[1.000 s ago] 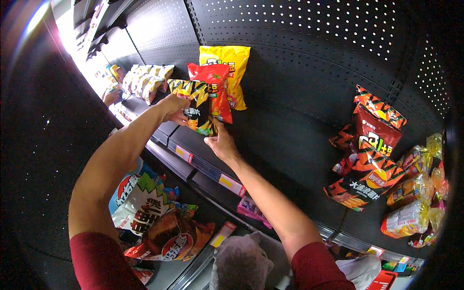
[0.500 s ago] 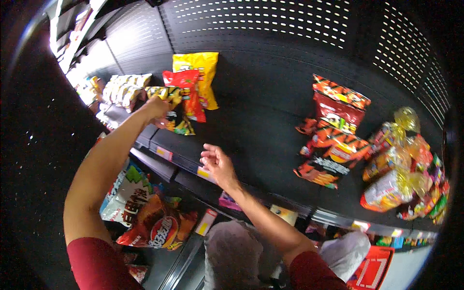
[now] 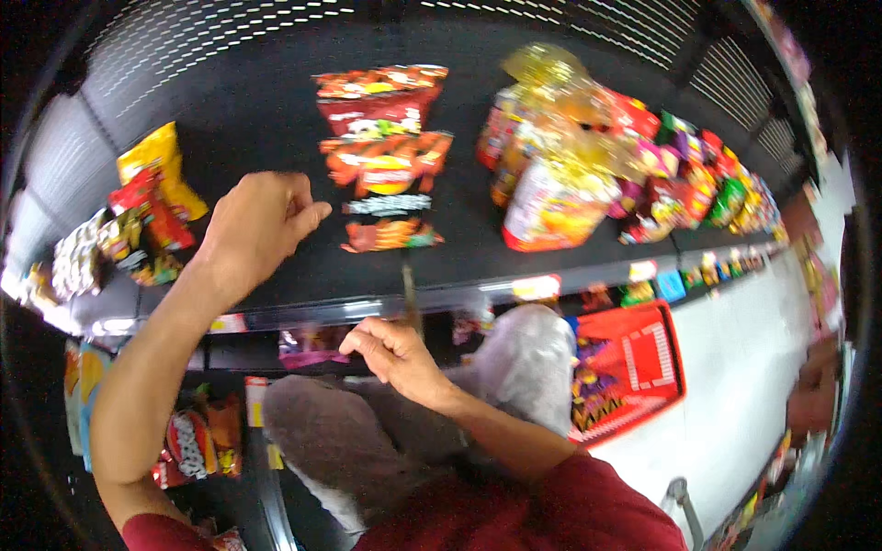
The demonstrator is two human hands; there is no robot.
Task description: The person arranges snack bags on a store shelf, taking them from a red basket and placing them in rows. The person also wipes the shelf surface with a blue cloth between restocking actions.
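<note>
Head view | left hand (image 3: 253, 230) hanging loosely curled, empty, just left of red snack bags (image 3: 386, 151) | right hand (image 3: 390, 349) curling empty below them | view having swung right since earlier.

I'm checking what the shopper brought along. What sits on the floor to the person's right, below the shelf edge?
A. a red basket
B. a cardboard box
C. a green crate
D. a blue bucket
A: a red basket with mesh walls stands on the pale floor, packets inside it.

Glossy plastic snack bags (image 3: 386, 156) lie on a matt black metal shelf (image 3: 303, 266); at three o'clock, a red plastic basket (image 3: 643, 358).
</note>
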